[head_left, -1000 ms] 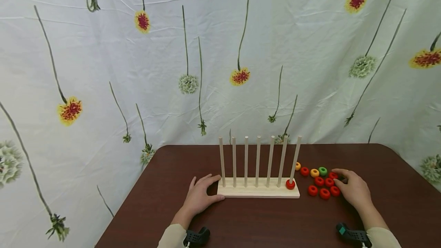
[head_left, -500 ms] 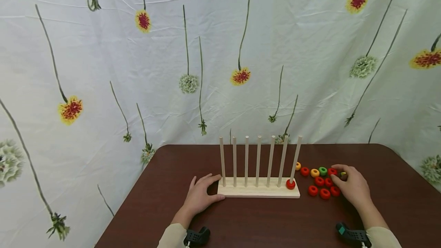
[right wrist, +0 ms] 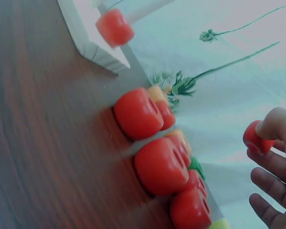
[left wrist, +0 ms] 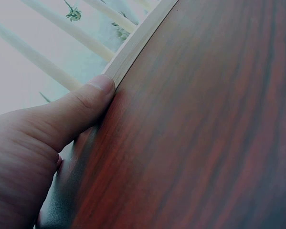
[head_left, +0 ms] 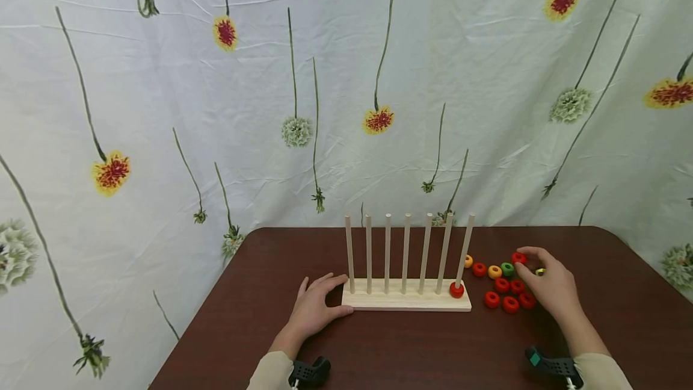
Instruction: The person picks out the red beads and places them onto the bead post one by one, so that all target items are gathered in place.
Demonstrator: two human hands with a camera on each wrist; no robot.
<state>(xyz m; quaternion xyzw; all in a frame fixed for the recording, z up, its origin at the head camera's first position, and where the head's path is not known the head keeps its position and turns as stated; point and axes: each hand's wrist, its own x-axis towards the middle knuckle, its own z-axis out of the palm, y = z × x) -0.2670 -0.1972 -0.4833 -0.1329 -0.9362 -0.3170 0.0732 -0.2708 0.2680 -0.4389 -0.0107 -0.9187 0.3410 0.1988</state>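
Observation:
A pale wooden peg stand [head_left: 400, 304] with a row of upright dowels sits on the table. My left hand [head_left: 313, 312] holds its left end, thumb against the front edge and fingers by the back corner. In the left wrist view the thumb [left wrist: 85, 100] presses on the base's edge. One red bead [head_left: 456, 290] is at the foot of the rightmost dowel. My right hand [head_left: 554, 287] pinches another red bead [right wrist: 257, 137] between thumb and forefinger, raised off the table; its other fingers are spread.
Right of the stand lie several loose beads: red ones [head_left: 510, 304], yellow-orange ones [head_left: 494, 272] and a green one [head_left: 507, 269]. A yellow-green bead [head_left: 540, 271] shows partly behind the right hand. A flower-printed cloth [head_left: 335, 107] hangs behind the dark table [head_left: 411, 348].
My right hand has taken a red bead from the back of the group and lifted it up and slightly left. The left hand and the stand stay put.

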